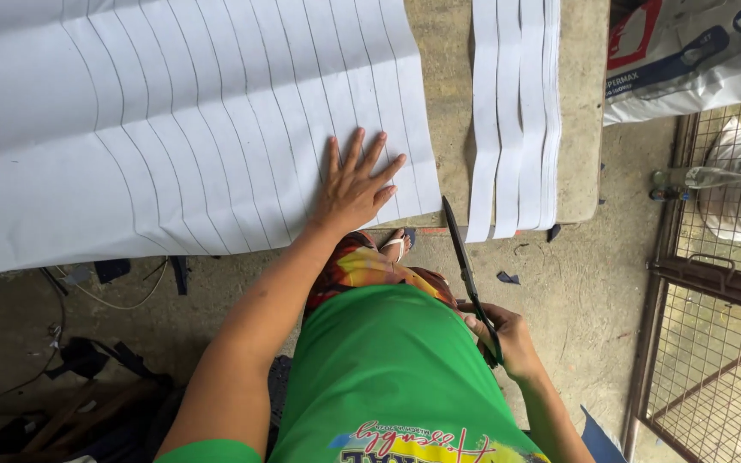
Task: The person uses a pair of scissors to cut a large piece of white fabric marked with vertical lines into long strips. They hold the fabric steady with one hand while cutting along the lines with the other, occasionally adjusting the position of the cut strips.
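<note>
A large white sheet of paper [156, 120] ruled with dark pencil lines covers most of a concrete table. My left hand [355, 189] lies flat on the sheet's near right corner, fingers spread. My right hand [501, 336] grips the handles of long dark scissors [466, 266], held low beside my green shirt, blades closed and pointing up toward the table's edge. Several cut white paper strips [514, 111] lie side by side on the table to the right of the sheet, their ends hanging over the edge.
The concrete table [578, 129] ends just right of the strips. A printed sack [688, 56] sits at the top right. A wire-mesh cage [722, 283] with a clear bottle [701, 178] stands at the right. Scraps and cables litter the floor at the left.
</note>
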